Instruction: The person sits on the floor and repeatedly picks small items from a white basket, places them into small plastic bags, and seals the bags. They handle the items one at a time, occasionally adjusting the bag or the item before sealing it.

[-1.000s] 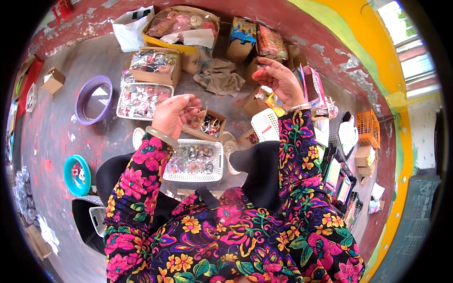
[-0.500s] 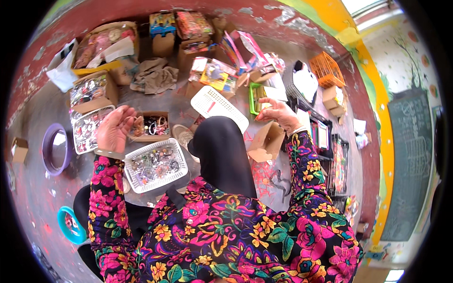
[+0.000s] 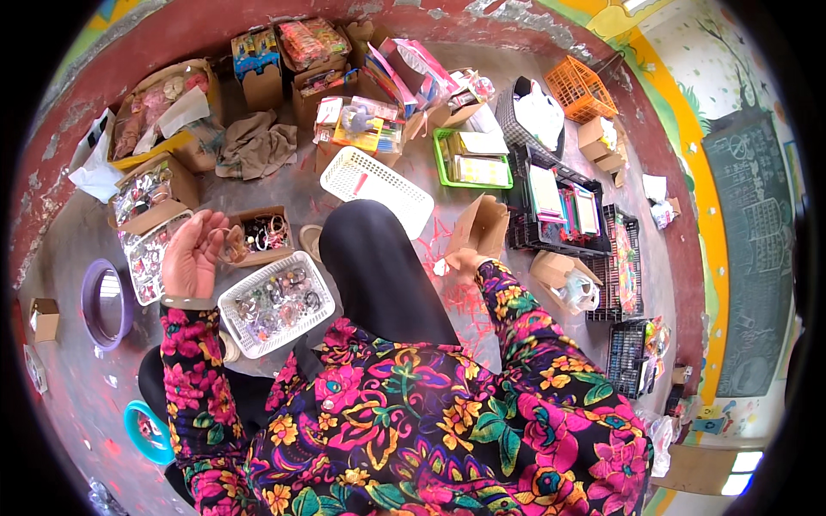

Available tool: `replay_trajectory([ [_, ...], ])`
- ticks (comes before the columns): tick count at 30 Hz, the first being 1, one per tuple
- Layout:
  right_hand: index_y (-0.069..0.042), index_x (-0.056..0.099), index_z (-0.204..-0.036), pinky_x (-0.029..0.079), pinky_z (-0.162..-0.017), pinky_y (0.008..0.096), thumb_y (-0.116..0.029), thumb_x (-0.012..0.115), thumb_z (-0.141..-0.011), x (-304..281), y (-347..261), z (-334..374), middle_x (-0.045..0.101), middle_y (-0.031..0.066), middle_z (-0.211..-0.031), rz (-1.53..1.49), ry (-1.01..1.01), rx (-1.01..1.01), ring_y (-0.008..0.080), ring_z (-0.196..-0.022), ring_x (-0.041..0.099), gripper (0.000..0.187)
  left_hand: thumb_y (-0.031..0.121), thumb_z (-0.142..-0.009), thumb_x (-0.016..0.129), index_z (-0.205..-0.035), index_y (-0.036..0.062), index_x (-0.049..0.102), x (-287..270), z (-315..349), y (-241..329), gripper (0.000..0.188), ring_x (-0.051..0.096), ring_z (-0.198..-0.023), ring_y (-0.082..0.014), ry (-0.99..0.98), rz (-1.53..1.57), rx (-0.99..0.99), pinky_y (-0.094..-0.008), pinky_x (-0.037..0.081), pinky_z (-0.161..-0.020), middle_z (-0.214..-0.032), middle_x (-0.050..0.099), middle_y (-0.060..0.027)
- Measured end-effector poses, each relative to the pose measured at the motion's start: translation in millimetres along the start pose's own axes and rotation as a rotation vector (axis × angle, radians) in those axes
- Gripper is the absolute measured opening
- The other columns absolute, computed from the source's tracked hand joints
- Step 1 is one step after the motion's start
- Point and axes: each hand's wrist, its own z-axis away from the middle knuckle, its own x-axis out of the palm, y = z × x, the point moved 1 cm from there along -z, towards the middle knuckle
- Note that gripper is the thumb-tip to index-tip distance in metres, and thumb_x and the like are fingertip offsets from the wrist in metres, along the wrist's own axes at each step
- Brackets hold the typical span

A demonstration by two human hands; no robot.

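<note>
My left hand (image 3: 193,258) is raised with its palm turned inward and its fingers loosely curved apart. Just beyond its fingertips is a brownish loop (image 3: 233,245); I cannot tell whether it touches the hand. Beside the hand stands a small cardboard box (image 3: 274,255) of hair bands, and nearer me a white basket (image 3: 243,337) of small trinkets in clear wrapping. My right hand (image 3: 467,262) is low, in front of an open cardboard box (image 3: 482,222), with its fingers closed together. A small whitish scrap (image 3: 441,267) shows at its fingertips; whether it is held is unclear.
An upturned white basket (image 3: 397,191) lies ahead of my knee. Right of it are a green basket (image 3: 444,155) and black crates (image 3: 521,228). A purple basin (image 3: 85,301) and a turquoise one (image 3: 131,421) stand left. Cardboard boxes line the far wall.
My right hand has come down and leftward to the cardboard box, its fingers closing from a spread pose. My left hand has shifted slightly left and down. The view has turned a little to the right.
</note>
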Motion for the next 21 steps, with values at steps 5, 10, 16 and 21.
replay_trajectory([
  [5,-0.005,0.047,-0.117,0.044,-0.05,0.0214,-0.044,0.041,-0.089,23,-7,4,0.058,0.0062,-0.063,0.053,-0.188,0.058,0.0121,-0.047,0.052,0.048,0.01,-0.084,0.054,-0.101,-0.0065,0.053,-1,14,5,0.024,0.058,-0.093,-0.0246,0.055,0.03,-0.013,-0.0248,0.051,-0.074,-0.098,0.059,-0.0176],
  [10,0.001,0.048,-0.115,0.035,-0.041,0.021,-0.046,0.035,-0.09,54,-60,17,0.049,0.002,-0.052,-0.012,-0.323,-0.165,0.0095,-0.04,0.042,0.055,0.01,-0.084,0.054,-0.1,-0.0066,0.054,-3,9,2,0.023,0.059,-0.092,-0.0249,0.064,0.072,-0.015,-0.0249,0.052,-0.073,-0.098,0.06,-0.0177],
  [16,0.001,0.048,-0.113,0.026,-0.039,0.0235,-0.041,0.028,-0.093,56,-69,22,0.034,-0.0022,-0.044,-0.206,-0.51,-0.294,0.0096,-0.036,0.03,0.05,0.009,-0.084,0.053,-0.099,-0.0067,0.055,-7,8,-3,0.022,0.059,-0.091,-0.0242,0.057,0.056,-0.011,-0.0254,0.052,-0.073,-0.096,0.06,-0.0168],
  [21,-0.003,0.052,-0.096,0.044,-0.055,0.0267,-0.031,0.044,-0.087,-23,4,-44,0.056,0.0029,-0.064,0.191,-0.105,-0.014,0.0132,-0.052,0.051,0.031,0.011,-0.084,0.053,-0.099,-0.0063,0.054,-6,3,-9,0.023,0.06,-0.09,-0.0245,0.023,0.091,-0.024,-0.0252,0.051,-0.073,-0.095,0.06,-0.017],
])
